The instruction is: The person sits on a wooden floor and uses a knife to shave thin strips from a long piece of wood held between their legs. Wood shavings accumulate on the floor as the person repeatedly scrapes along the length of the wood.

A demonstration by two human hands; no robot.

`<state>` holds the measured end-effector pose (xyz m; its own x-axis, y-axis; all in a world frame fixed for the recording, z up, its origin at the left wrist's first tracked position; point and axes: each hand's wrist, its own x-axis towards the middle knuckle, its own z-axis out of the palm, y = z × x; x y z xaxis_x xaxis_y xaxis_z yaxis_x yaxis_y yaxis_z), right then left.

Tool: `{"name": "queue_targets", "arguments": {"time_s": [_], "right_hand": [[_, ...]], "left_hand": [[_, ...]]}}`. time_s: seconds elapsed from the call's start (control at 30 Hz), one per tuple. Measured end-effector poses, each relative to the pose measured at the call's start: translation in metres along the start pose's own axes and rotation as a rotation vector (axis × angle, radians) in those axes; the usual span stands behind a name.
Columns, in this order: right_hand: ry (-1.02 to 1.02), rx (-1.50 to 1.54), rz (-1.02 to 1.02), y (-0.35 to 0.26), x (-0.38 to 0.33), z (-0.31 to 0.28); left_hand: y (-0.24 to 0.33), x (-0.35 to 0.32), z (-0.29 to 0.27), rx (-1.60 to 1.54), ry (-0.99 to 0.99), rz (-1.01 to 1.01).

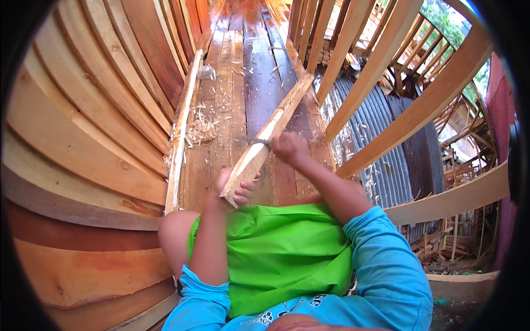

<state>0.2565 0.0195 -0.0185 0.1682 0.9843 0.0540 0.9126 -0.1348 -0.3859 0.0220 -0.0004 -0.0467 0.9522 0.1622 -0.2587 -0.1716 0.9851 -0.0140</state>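
Observation:
A length of wood (251, 160) slants from my lap to the railing, pale and freshly cut along its upper face. Its near end rests in my left hand (238, 187), the fingers wrapped round it from below. My right hand (290, 148) is a fist at the wood's right side. From that fist a thin, dark metal knife (259, 142) crosses the wood's upper face; its handle is hidden in my grip, and its exact shape is hard to make out. A green cloth (287, 248) covers my lap.
Wood shavings (201, 131) lie scattered over the plank floor (256, 91). Upright boards (94, 129) wall the left side, with a pale strip (182, 127) along their foot. Slatted railing (370, 77) borders the right; beyond it lies a corrugated metal sheet (372, 138).

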Motion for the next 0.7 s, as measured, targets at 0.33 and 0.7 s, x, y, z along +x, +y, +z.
{"name": "queue_targets", "arguments": {"time_s": [0.33,0.7], "right_hand": [[-0.099,-0.063,0.083,0.016,0.021,-0.002],[-0.048,-0.032,0.144,0.038,0.047,0.000]], "left_hand": [[-0.004,0.000,0.004,-0.093,0.021,0.033],[0.000,0.000,-0.005,-0.098,0.025,-0.004]]}}
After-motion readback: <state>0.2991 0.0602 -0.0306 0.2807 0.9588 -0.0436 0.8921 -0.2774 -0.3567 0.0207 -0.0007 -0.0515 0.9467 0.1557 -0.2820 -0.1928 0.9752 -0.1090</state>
